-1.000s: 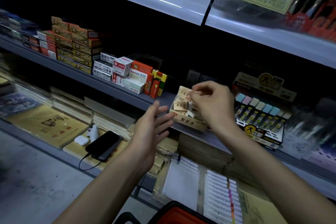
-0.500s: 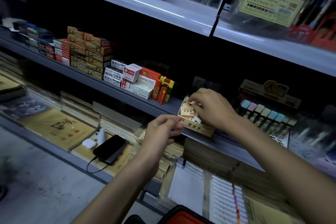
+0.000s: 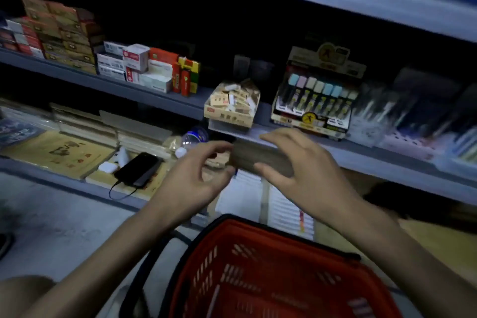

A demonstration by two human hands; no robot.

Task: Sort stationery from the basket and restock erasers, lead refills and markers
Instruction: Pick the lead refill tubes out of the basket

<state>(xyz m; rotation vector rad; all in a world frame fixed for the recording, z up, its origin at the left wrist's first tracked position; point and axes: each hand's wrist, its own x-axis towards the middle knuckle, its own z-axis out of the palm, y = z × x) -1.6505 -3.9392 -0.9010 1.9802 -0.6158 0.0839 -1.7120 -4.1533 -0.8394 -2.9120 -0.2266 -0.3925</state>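
Note:
An open cardboard box of erasers (image 3: 230,107) stands on the middle shelf, filled with small wrapped erasers. Right of it is a display box of lead refill tubes (image 3: 313,100) with pastel caps. My left hand (image 3: 192,181) and my right hand (image 3: 305,166) hover side by side in front of the shelf edge, below the eraser box and apart from it. The left fingers are loosely curled and the right fingers spread; I see nothing held in either. The red basket (image 3: 247,226) sits just below my forearms, its inside blurred.
Stacked small boxes (image 3: 136,66) fill the shelf to the left of the erasers. On the lower shelf lie a black phone with a cable (image 3: 138,169), a white earbud case (image 3: 108,167), a plastic bottle (image 3: 194,137), brown paper stacks (image 3: 260,159) and notebooks.
Both hands have drawn back from the eraser box and dropped below the shelf edge. The view has tilted down, bringing the red basket into sight.

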